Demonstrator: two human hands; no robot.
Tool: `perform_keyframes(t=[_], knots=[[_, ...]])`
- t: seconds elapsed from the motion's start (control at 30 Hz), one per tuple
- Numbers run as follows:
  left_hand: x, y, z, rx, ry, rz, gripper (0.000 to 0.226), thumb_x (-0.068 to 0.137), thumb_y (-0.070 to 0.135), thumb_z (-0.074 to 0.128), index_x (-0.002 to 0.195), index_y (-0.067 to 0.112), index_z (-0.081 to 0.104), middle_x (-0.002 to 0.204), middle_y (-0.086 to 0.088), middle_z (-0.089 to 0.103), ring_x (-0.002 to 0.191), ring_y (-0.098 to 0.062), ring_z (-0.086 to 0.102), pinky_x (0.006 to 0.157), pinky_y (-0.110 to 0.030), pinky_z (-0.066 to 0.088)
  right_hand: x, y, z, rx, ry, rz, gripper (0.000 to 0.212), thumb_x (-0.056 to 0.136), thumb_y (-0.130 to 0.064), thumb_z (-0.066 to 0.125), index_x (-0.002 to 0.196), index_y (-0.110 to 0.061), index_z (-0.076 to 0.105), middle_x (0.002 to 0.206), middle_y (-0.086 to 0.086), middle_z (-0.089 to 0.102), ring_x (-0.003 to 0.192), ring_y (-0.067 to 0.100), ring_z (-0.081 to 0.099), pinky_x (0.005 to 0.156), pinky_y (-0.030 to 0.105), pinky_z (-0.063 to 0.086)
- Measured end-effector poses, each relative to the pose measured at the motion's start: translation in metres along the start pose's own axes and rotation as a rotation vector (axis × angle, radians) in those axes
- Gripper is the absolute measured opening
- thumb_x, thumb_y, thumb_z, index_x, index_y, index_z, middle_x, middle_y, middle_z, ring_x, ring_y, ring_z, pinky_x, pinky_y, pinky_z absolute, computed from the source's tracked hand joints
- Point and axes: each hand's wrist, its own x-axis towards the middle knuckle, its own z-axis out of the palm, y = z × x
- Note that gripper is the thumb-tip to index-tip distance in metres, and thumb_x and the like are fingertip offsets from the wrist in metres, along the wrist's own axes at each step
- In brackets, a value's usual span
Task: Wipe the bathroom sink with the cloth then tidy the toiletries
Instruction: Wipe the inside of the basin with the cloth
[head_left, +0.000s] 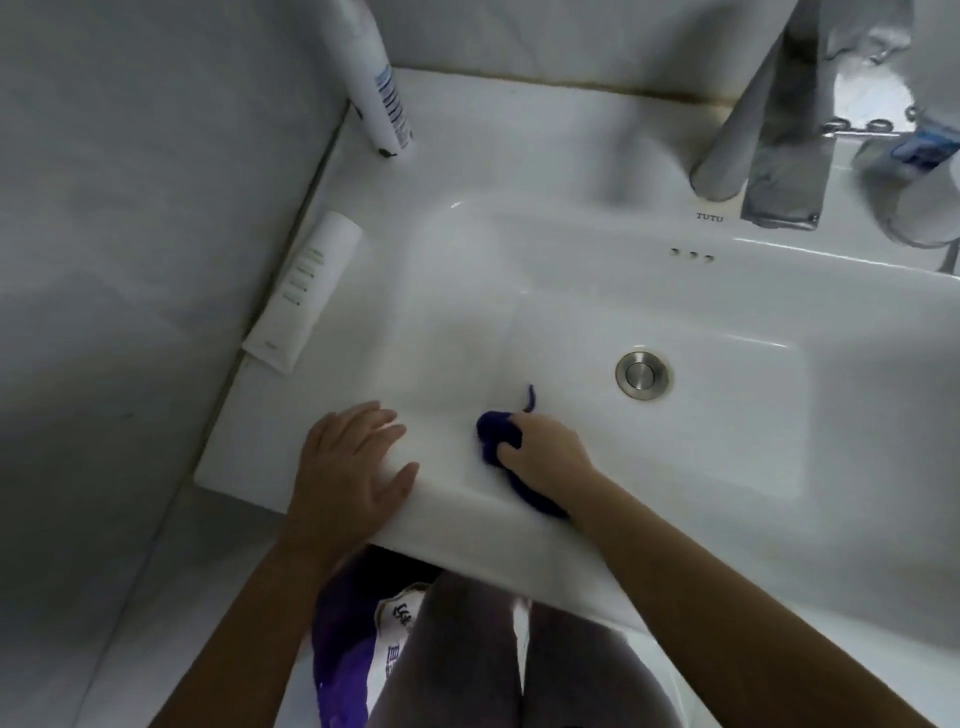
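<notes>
Grips the blue cloth (496, 431) in curled fingers of the right hand (545, 452), against the near-left slope of the sink (467, 525), drain (642, 375) beyond and rightward. Rests the left hand (348, 467) flat, fingers straight, on the near-left rim, nearer the white tube (301, 301) lying lengthwise along the left edge.

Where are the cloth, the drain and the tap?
cloth (493, 428): head view, its bunched left end
drain (642, 374): head view, its round middle
tap (784, 156): head view, its shiny flat part
</notes>
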Motion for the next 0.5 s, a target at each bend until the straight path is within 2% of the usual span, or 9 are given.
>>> perform_keyframes(t=[0.1, 0.17, 0.27, 0.33, 0.37, 0.5], knots=[[0.0, 0.0, 0.004, -0.021, 0.012, -0.01, 0.041, 0.082, 0.043, 0.047, 0.1, 0.011, 0.066, 0.111, -0.007, 0.065, 0.115, -0.02, 0.048, 0.097, -0.039, 0.032, 0.006, -0.033, 0.003, 0.079, -0.124, -0.121, 0.025, 0.088, -0.026, 0.05, 0.107, -0.013, 0.061, 0.103, 0.009, 0.065, 0.097, 0.026, 0.059, 0.081, 0.033, 0.046], [-0.001, -0.001, 0.004, -0.027, 0.039, 0.004, 0.039, 0.081, 0.042, 0.05, 0.097, 0.011, 0.067, 0.11, -0.007, 0.065, 0.114, -0.02, 0.049, 0.096, -0.04, 0.034, -0.007, -0.015, -0.006, 0.111, -0.13, -0.08, 0.024, 0.088, -0.026, 0.052, 0.108, -0.015, 0.06, 0.1, 0.007, 0.064, 0.094, 0.025, 0.058, 0.074, 0.029, 0.04], [-0.002, -0.002, 0.004, -0.048, 0.063, 0.006, 0.037, 0.08, 0.041, 0.052, 0.096, 0.011, 0.067, 0.11, -0.007, 0.065, 0.115, -0.02, 0.048, 0.097, -0.039, 0.034, -0.028, 0.042, -0.023, -0.019, 0.073, 0.079, 0.023, 0.086, -0.028, 0.054, 0.107, -0.018, 0.059, 0.1, 0.007, 0.064, 0.094, 0.028, 0.059, 0.07, 0.027, 0.034], [-0.002, -0.002, 0.006, -0.042, 0.068, 0.0, 0.037, 0.081, 0.041, 0.052, 0.096, 0.01, 0.068, 0.111, -0.006, 0.065, 0.116, -0.019, 0.048, 0.098, -0.04, 0.034, -0.024, 0.053, -0.023, -0.049, 0.192, 0.139, 0.029, 0.086, -0.029, 0.054, 0.113, -0.019, 0.057, 0.109, 0.008, 0.063, 0.097, 0.029, 0.058, 0.071, 0.028, 0.034], [-0.002, -0.002, 0.007, -0.042, 0.075, -0.001, 0.037, 0.081, 0.04, 0.052, 0.096, 0.01, 0.068, 0.111, -0.006, 0.065, 0.116, -0.019, 0.048, 0.098, -0.04, 0.034, -0.012, 0.046, -0.016, -0.042, 0.201, 0.122, 0.03, 0.087, -0.029, 0.054, 0.115, -0.018, 0.057, 0.11, 0.007, 0.062, 0.099, 0.029, 0.057, 0.071, 0.028, 0.035], [-0.004, 0.001, 0.007, -0.044, 0.124, 0.002, 0.037, 0.082, 0.037, 0.053, 0.1, 0.008, 0.066, 0.113, -0.01, 0.063, 0.117, -0.022, 0.048, 0.1, -0.039, 0.034, 0.028, -0.024, 0.019, -0.011, -0.01, -0.119, 0.028, 0.087, -0.033, 0.051, 0.104, -0.012, 0.059, 0.101, 0.008, 0.064, 0.092, 0.027, 0.059, 0.073, 0.032, 0.043]])
